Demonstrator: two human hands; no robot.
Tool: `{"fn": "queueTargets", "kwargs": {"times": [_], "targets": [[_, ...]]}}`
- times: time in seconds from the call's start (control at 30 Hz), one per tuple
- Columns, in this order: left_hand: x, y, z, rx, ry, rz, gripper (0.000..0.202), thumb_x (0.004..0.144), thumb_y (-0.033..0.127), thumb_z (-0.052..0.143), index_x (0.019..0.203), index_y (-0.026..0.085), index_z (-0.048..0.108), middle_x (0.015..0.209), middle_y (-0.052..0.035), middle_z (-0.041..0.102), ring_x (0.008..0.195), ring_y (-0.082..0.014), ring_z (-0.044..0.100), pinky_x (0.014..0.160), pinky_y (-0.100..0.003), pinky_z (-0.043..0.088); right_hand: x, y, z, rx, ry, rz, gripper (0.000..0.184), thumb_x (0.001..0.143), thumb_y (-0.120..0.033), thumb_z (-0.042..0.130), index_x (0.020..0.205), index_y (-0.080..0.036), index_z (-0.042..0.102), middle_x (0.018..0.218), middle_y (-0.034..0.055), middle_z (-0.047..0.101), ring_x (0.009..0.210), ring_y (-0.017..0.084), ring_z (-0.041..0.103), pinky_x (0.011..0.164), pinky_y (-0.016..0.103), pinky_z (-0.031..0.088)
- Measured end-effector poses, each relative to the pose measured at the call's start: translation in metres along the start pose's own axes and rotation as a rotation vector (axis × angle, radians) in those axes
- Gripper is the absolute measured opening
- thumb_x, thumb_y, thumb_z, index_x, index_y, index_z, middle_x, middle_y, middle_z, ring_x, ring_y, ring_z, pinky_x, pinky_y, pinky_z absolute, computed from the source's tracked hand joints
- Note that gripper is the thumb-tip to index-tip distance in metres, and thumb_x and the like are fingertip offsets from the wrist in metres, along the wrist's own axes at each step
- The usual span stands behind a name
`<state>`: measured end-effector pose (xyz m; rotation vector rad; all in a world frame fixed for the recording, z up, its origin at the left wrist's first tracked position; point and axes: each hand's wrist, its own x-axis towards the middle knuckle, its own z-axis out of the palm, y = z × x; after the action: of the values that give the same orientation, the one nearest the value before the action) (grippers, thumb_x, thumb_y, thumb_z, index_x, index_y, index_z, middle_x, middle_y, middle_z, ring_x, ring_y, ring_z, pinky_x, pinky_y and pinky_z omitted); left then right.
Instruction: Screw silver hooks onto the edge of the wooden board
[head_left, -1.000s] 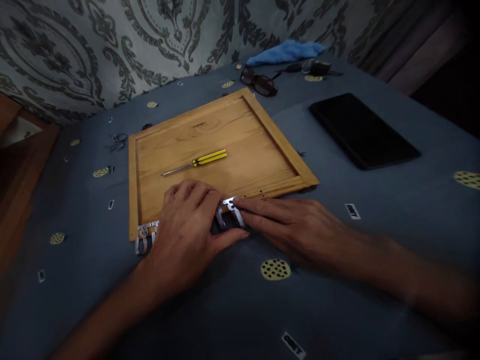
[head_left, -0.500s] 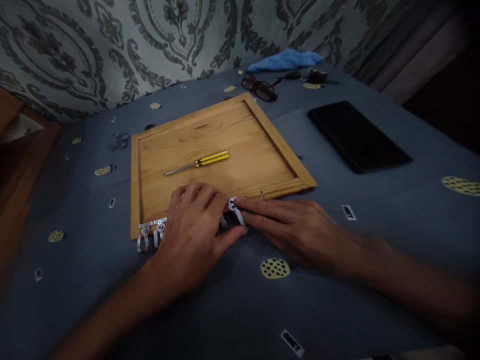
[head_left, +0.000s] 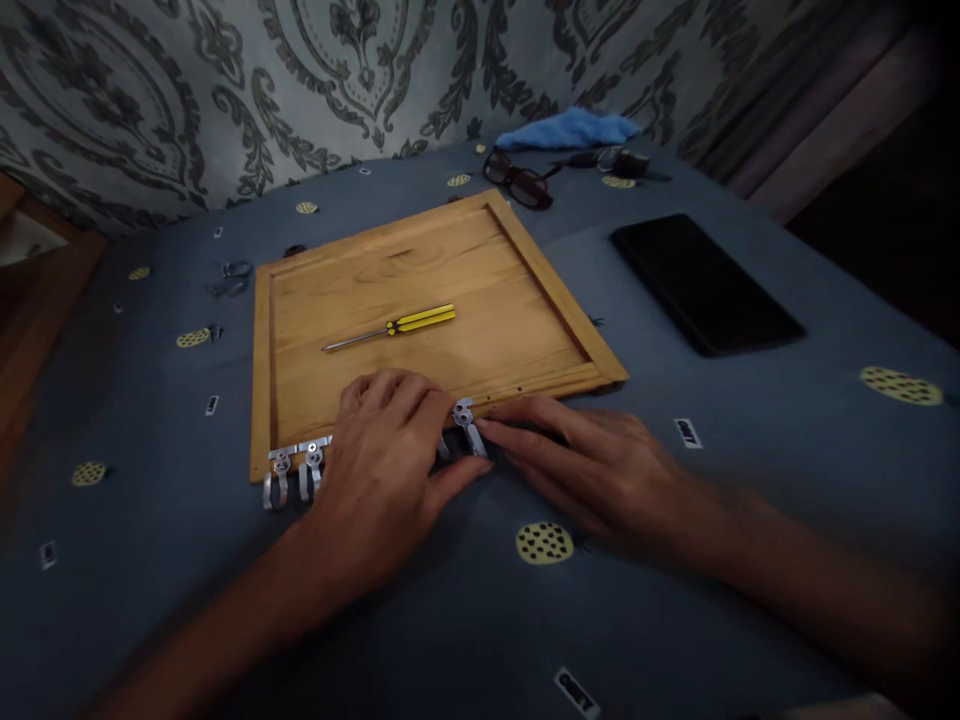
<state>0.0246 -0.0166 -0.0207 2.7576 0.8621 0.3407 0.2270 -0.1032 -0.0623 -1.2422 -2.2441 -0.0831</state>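
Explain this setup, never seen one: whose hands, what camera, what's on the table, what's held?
There is no robot: these are a person's bare hands, seen by one camera worn on the head, looking forward and down.

A patterned cloth covers the surface. On it lies a framed wooden panel with a yellow-handled screwdriver on top. Beyond are dark glasses and a blue cloth; a flat black device lies to the right.

The left hand covers part of a row of metal hooks along the panel's near edge. The right hand has its fingertips at the rightmost hook; whether either hand grips is unclear.
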Motion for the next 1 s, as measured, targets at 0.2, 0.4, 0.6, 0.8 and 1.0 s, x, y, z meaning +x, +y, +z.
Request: {"fn": "queueTargets", "kwargs": {"times": [0.2, 0.4, 0.6, 0.8, 1.0], "targets": [[0.0, 0.0, -0.001, -0.004, 0.013, 0.017, 0.029, 0.085, 0.037, 0.079, 0.101, 0.016, 0.068, 0.102, -0.0071, 0.069, 0.103, -0.0297, 0.058, 0.09, -0.047, 0.044, 0.0, -0.002, 0.001, -0.065, -0.062, 0.017, 0.031, 0.103, -0.014, 0.04, 0.128, -0.011, 0.058, 0.108, 0.0129, 0.071, 0.088, 0.019, 0.073, 0.067, 0.029, 0.062], [0.002, -0.001, -0.004, 0.001, -0.024, 0.013, 0.024, 0.086, 0.035, 0.076, 0.1, 0.018, 0.068, 0.104, -0.0066, 0.069, 0.104, -0.029, 0.058, 0.089, -0.046, 0.044, 0.003, -0.003, 0.001, -0.104, -0.08, 0.015, 0.033, 0.104, -0.014, 0.037, 0.126, -0.012, 0.061, 0.109, 0.0137, 0.073, 0.089, 0.02, 0.075, 0.067, 0.029, 0.062], [0.002, -0.002, -0.003, -0.033, -0.039, 0.001, 0.023, 0.087, 0.034, 0.075, 0.101, 0.019, 0.067, 0.105, -0.006, 0.069, 0.105, -0.0288, 0.058, 0.089, -0.046, 0.045, 0.001, 0.001, 0.004, -0.059, -0.018, -0.064, 0.033, 0.1, -0.008, 0.047, 0.13, -0.009, 0.06, 0.13, 0.0149, 0.071, 0.113, 0.022, 0.072, 0.089, 0.033, 0.064], [0.006, -0.009, -0.013, -0.078, -0.05, -0.058, 0.026, 0.082, 0.039, 0.08, 0.094, 0.02, 0.065, 0.1, -0.0048, 0.069, 0.101, -0.0274, 0.059, 0.084, -0.042, 0.046, 0.0, 0.001, 0.003, -0.081, -0.11, -0.042, 0.037, 0.095, -0.005, 0.052, 0.129, -0.009, 0.064, 0.135, 0.0161, 0.068, 0.101, 0.023, 0.076, 0.079, 0.034, 0.066], [0.006, -0.014, -0.02, -0.117, -0.046, -0.06, 0.026, 0.082, 0.037, 0.081, 0.095, 0.02, 0.066, 0.099, -0.0035, 0.068, 0.101, -0.0264, 0.059, 0.085, -0.041, 0.046, -0.001, 0.0, 0.004, -0.102, -0.107, -0.046, 0.035, 0.095, -0.004, 0.052, 0.127, -0.008, 0.064, 0.135, 0.0165, 0.068, 0.091, 0.022, 0.077, 0.073, 0.034, 0.066]]}}
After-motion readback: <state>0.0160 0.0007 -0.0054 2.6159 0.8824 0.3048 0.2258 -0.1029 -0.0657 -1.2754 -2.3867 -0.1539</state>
